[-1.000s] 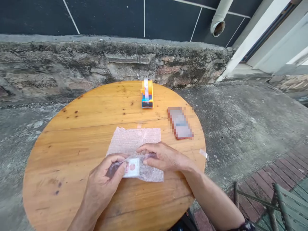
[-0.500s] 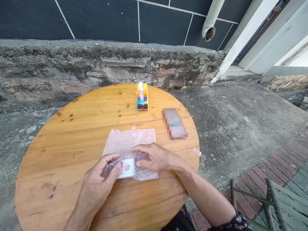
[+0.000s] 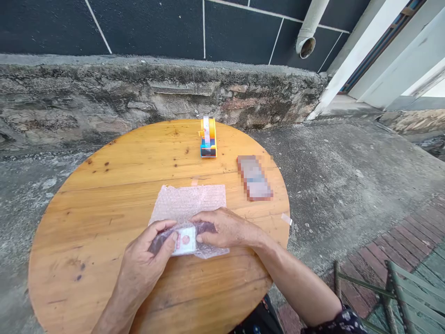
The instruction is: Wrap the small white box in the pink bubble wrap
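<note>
A small white box (image 3: 187, 241) with a reddish round mark lies at the near end of a sheet of bubble wrap (image 3: 189, 200), partly covered by the clear film. My left hand (image 3: 141, 255) grips its left side through the wrap, thumb on top and fingers behind. On the other side, my right hand (image 3: 227, 228) has its thumb and fingers closed on the bubble wrap beside the box. The far part of the sheet lies flat on the table. The fingertips behind the box are partly hidden.
The round wooden table (image 3: 114, 204) carries a yellow and blue tape dispenser (image 3: 208, 139) at its far side and a blurred red-edged phone-like object (image 3: 255, 178) at right. A tape strip (image 3: 287, 219) sticks to the right edge. A folding chair (image 3: 399, 287) stands lower right.
The whole view has shifted slightly, so the scene sits a little further right. Both hands keep nearly the same hold on the box and wrap.
</note>
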Motion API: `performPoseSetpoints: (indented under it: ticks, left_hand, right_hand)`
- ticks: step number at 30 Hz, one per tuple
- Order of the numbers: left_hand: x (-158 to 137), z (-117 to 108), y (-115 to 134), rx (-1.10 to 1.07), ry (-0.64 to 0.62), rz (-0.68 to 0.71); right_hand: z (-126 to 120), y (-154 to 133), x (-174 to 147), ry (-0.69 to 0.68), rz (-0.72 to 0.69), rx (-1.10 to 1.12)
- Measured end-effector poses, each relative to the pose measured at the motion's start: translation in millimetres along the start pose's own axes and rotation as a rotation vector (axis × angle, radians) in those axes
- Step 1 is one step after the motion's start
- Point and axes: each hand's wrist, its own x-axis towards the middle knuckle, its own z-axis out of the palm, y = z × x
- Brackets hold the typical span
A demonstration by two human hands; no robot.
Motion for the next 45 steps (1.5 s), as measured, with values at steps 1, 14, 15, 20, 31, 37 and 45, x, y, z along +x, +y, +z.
performPoseSetpoints:
  ticks: [1,14,15,20,31,37,45]
  left_hand:
    - [0,0,0,0.000,0.000,-0.002]
    - [-1,-4,-1,-0.033,-0.025,0.032]
    - [-1,-4,-1,-0.034,-0.028,0.035]
    - [-1,-3,-2,-0.038,-0.032,0.046]
    - [1,-8,5,-0.114,-0.061,0.202]
    - [0,-26,15,-0.180,-0.154,0.373]
    - [-22,-35,23,-0.126,-0.164,0.421]
  right_hand:
    - [0,0,0,-0.002,-0.008,-0.002]
    - [1,2,1,-0.016,-0.026,-0.005]
    - [0,2,1,-0.017,-0.029,-0.002]
    - [-1,1,0,-0.021,-0.032,0.006]
    - [-9,4,-7,-0.019,-0.058,0.332]
    - [-22,-1,-20,0.074,-0.064,0.574]
    - [0,-17,-13,0.164,-0.255,-0.122]
